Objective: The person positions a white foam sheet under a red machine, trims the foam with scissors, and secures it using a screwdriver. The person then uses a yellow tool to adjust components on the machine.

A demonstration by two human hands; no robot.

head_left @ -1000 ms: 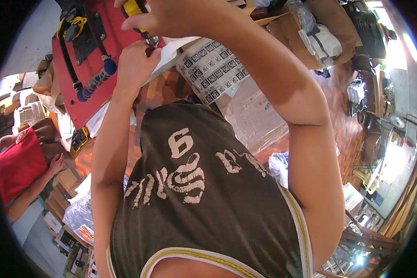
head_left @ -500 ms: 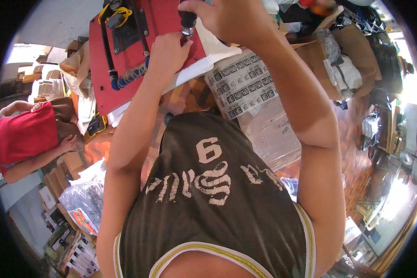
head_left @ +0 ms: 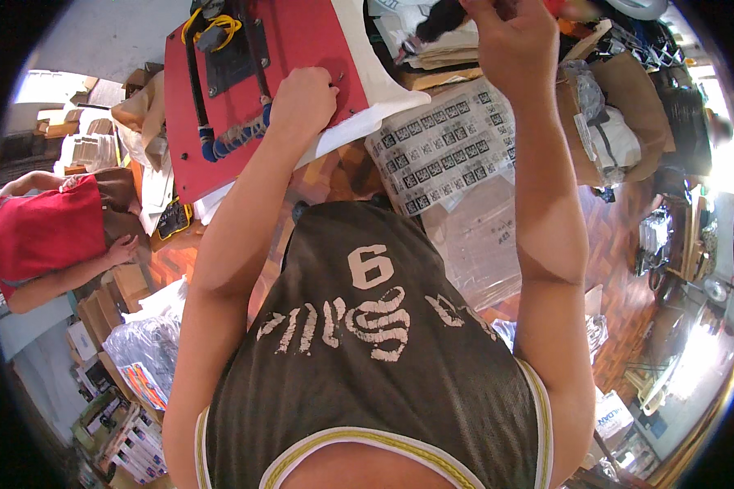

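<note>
A red board [head_left: 245,175] lies at the top, with dark bolts along its edges. Mounted on it is a black metal frame [head_left: 194,81], whose near bar is wrapped in blue and grey cord [head_left: 236,140]. A yellow cord [head_left: 220,33] loops around its far part. My left hand [head_left: 303,102] rests on the board's right side, fingers curled in beside a small dark bolt [head_left: 333,84]; whatever they pinch is hidden. Off the board to the right, my right hand [head_left: 520,41] grips a black-handled tool [head_left: 442,20] with a metal end, slightly blurred.
White sheet material [head_left: 367,122] sticks out under the board's right edge. A patterned wrapped package [head_left: 444,147] lies to its right, beside an open cardboard box [head_left: 640,122] with plastic-wrapped things. At left is another person in a red top [head_left: 49,232]. Plastic-wrapped goods [head_left: 147,346] sit at lower left.
My right hand has lifted the black-handled tool off the board and swung it right. My left hand stays on the board, its fingers curled where the tool's metal end was.
</note>
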